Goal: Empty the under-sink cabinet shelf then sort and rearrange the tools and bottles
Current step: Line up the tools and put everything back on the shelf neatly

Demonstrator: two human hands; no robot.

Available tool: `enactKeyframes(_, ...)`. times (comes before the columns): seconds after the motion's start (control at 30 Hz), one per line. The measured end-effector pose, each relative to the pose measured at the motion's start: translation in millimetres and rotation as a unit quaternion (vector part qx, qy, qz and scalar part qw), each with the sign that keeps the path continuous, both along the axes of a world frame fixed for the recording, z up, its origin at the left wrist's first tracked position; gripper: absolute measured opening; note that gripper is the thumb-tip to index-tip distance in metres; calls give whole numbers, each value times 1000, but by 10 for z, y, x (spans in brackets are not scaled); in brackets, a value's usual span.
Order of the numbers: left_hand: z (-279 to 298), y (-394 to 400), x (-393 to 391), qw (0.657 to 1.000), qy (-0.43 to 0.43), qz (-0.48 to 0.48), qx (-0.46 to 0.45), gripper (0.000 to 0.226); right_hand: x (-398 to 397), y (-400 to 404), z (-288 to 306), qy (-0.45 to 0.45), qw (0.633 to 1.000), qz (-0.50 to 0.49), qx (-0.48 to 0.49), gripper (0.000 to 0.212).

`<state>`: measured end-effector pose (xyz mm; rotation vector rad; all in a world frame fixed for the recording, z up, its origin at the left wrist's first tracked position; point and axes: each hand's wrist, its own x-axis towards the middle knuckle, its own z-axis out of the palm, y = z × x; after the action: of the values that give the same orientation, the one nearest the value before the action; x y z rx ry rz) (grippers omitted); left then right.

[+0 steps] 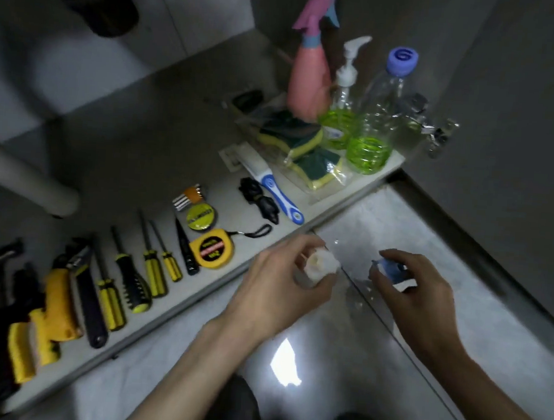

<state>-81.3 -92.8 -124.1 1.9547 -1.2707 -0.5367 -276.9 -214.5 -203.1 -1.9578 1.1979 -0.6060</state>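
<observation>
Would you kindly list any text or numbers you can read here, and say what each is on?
"6" or "G", a single swirl-like mark: purple cap of the clear bottle.
Tape measure: red label print, too blurred to read.
Round yellow-labelled roll: lettering blurred, unreadable.
Pump bottle: small label, illegible.

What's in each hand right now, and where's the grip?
Left hand grips a white object round its sides; right hand pinches a blue cap. Identity unclear.

Shelf (163,144): bare rear strip passable. Front blocked by tool row (129,272); right end blocked by bottles (356,117) and sponges (293,136).
</observation>
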Motion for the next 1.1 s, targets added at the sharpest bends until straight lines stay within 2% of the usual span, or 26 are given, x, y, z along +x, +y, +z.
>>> enactKeyframes(0.1, 331, -7, 536, 997, -71, 25, -17, 34, 335, 3, 248, -41, 998, 36, -11, 31)
enactKeyframes(0.2, 422, -89, 1143, 985, -139, 80, 63, 32, 646, -8, 447, -61, 994, 93, -19, 33)
enactKeyframes(0.33, 254, -207, 1688, 973, -109, 82, 184, 33, 1038, -7, 631, -67, 986, 148, -37, 33)
enactKeyframes(0.47, 105, -312, 1840, 970, -143, 45, 191, 29, 1306, 17, 749, -32, 982, 172, -72, 32)
enactKeyframes(0.6, 40, -360, 1855, 963, -178, 30, 199, 31, 1498, 31, 804, 6, 981, 181, -67, 31)
enactKeyframes(0.73, 112, -326, 1821, 958, -194, 23, 211, 36, 1775, 57, 825, 52, 972, 203, -107, 26)
enactKeyframes(0.83, 222, -128, 1731, 966, -162, 97, 175, 29, 2022, 79, 809, 88, 963, 213, -139, 25)
enactKeyframes(1.0, 405, 540, 1389, 950, -145, 271, 58, 23, 2313, 167, 675, 146, 933, 260, -203, 28)
enactKeyframes(1.1, 398, 935, 1120, 943, -103, 309, 59, 20, 2344, 212, 568, 173, 918, 269, -232, 33)
